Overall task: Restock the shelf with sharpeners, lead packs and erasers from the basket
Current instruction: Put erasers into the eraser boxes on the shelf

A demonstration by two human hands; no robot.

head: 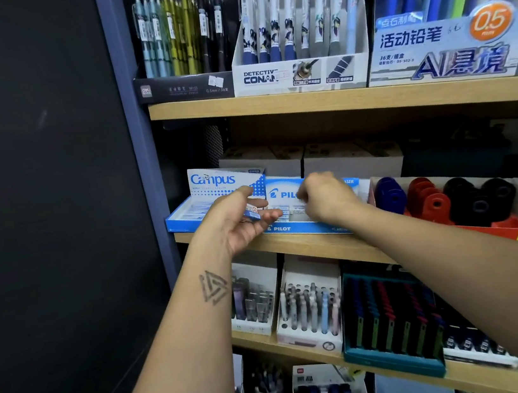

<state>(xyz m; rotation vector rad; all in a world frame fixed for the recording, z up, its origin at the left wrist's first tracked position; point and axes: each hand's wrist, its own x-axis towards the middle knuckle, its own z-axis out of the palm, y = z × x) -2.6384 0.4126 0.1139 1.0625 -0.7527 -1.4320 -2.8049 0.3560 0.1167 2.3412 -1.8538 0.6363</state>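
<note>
Here both forearms reach up and forward to the middle shelf (308, 246), meeting in front of the blue Pilot box (302, 228) that sits on its front edge. The left hand (241, 220) is turned palm up and inward, wrist bent back, a triangle tattoo showing on the inner forearm below it. Its thumb and fingers pinch a small eraser (252, 212) in a blue and white sleeve, held just in front of the Pilot box and a little to its left end. The right hand (326, 197) comes in from the right with its back toward me, knuckles up, fingers curled down into the Pilot box. They seem to be touching the white packs inside, but I cannot tell whether they actually grip one, since the hand hides its own fingertips.

Just left of the Pilot box stands the Campus box (216, 189), its lid flap raised behind the left thumb. To the right of the Pilot box lies a tray of sharpeners (444, 200) in blue, red and black. Above the Pilot box, on the next shelf up, stand display cartons of pens (293, 25).
</note>
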